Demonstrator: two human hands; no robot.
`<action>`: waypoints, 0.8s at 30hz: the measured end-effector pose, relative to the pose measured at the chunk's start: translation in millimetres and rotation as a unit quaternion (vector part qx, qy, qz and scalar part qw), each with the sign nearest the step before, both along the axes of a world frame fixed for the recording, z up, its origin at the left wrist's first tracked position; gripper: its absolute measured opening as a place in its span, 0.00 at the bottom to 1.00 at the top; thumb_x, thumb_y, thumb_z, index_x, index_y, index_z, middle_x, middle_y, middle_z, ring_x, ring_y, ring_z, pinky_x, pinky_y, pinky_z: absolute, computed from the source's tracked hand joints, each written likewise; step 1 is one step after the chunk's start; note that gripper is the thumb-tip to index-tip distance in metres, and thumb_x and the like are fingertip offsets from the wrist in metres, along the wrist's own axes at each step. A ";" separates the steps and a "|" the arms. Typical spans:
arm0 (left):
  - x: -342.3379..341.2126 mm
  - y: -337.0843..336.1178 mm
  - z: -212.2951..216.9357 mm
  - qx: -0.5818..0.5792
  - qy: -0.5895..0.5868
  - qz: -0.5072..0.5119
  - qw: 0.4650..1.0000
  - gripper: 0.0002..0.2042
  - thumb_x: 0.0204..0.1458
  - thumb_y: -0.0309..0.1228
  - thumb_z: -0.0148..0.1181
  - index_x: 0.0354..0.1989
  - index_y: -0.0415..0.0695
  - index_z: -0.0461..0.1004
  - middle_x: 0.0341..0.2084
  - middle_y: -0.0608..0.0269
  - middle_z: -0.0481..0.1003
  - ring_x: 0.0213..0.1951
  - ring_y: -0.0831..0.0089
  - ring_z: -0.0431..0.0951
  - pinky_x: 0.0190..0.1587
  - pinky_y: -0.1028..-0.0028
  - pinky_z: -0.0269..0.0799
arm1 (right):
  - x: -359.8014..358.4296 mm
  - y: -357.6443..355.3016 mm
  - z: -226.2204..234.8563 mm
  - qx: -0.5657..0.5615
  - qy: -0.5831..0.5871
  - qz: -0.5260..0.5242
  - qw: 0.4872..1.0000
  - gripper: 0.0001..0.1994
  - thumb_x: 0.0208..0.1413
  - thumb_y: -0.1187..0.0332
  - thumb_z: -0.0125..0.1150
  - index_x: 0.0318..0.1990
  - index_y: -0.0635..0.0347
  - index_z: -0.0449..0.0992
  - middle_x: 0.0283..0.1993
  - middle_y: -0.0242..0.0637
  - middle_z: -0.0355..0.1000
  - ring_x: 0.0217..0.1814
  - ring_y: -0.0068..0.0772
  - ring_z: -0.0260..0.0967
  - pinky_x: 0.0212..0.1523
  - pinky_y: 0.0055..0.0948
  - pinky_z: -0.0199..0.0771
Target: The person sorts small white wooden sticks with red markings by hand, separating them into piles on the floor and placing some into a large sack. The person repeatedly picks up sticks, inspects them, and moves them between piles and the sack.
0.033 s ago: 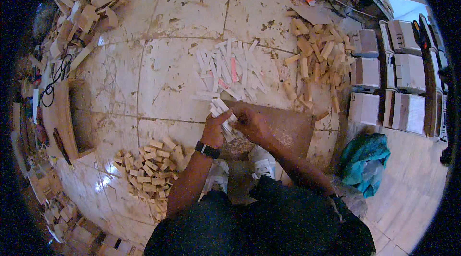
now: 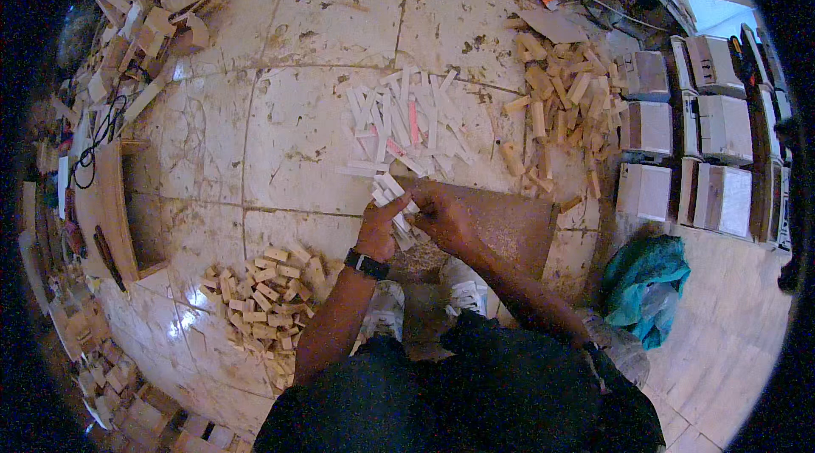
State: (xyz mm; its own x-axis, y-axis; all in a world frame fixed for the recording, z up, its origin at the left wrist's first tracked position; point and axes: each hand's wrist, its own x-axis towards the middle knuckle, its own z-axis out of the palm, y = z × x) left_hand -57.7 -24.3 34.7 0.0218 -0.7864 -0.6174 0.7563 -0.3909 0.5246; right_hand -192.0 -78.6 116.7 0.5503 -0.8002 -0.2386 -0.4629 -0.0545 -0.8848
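Nearest the body, a heap of small wooden blocks (image 2: pixel 263 296) lies on the pale tiled floor (image 2: pixel 289 147) at the near left, beside the person's white shoes (image 2: pixel 386 309). Just beyond the shoes, both hands meet over the near edge of a brown board (image 2: pixel 509 228) that lies flat on the floor. The left hand (image 2: pixel 379 228), a black watch (image 2: pixel 367 264) on its wrist, closes its fingers on a small bundle of white strips (image 2: pixel 392 196). The right hand (image 2: pixel 441 217) touches the same bundle from the right, fingers curled narrowly around its near end; exactly how many strips each hand pinches I cannot tell. The bundle's long axis runs from near right to far left, its free ends pointing away from the body. The left hand is slightly nearer the free ends.

Directly beyond the bundle, a loose spread of white strips (image 2: pixel 403 126) with a few pink ones lies fanned on the floor, close to the fingertips. Bare tile opens to the left of that spread. To the far right is a pile of tan wood offcuts (image 2: pixel 560 109), then rows of grey boxes (image 2: pixel 649 126). A teal cloth (image 2: pixel 645 279) lies at near right.
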 end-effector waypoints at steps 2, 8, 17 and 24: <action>2.2 1.1 -0.5 0.016 0.023 0.000 1.000 0.11 0.46 0.28 0.62 0.38 0.46 0.70 0.33 0.67 0.73 0.33 0.75 0.73 0.36 0.75 0.70 | 8.7 -5.5 20.2 0.030 0.030 0.021 0.999 0.17 0.48 0.67 0.62 0.47 0.58 0.71 0.36 0.38 0.74 0.33 0.28 0.70 0.35 0.29 0.70; 9.9 3.9 -3.1 0.024 0.102 0.019 0.994 0.14 0.47 0.27 0.61 0.43 0.45 0.68 0.35 0.66 0.73 0.36 0.72 0.75 0.38 0.72 0.73 | 3.3 -19.6 20.3 0.093 0.041 0.049 0.994 0.13 0.52 0.71 0.57 0.47 0.60 0.73 0.32 0.39 0.75 0.27 0.28 0.70 0.30 0.30 0.70; 18.5 3.1 -5.5 0.047 0.102 0.062 0.992 0.11 0.48 0.29 0.59 0.40 0.42 0.69 0.31 0.62 0.73 0.34 0.69 0.75 0.36 0.68 0.74 | -3.5 -50.9 -67.9 0.006 0.103 -0.145 0.984 0.13 0.52 0.69 0.58 0.41 0.71 0.72 0.29 0.41 0.74 0.29 0.26 0.69 0.27 0.27 0.69; 19.0 -4.1 -0.9 0.007 0.123 0.063 0.990 0.11 0.52 0.35 0.54 0.40 0.44 0.70 0.30 0.61 0.74 0.30 0.66 0.76 0.37 0.67 0.76 | 9.2 -49.7 -33.4 -0.095 0.195 -0.163 0.963 0.20 0.54 0.66 0.56 0.52 0.66 0.66 0.42 0.47 0.73 0.42 0.37 0.72 0.42 0.34 0.70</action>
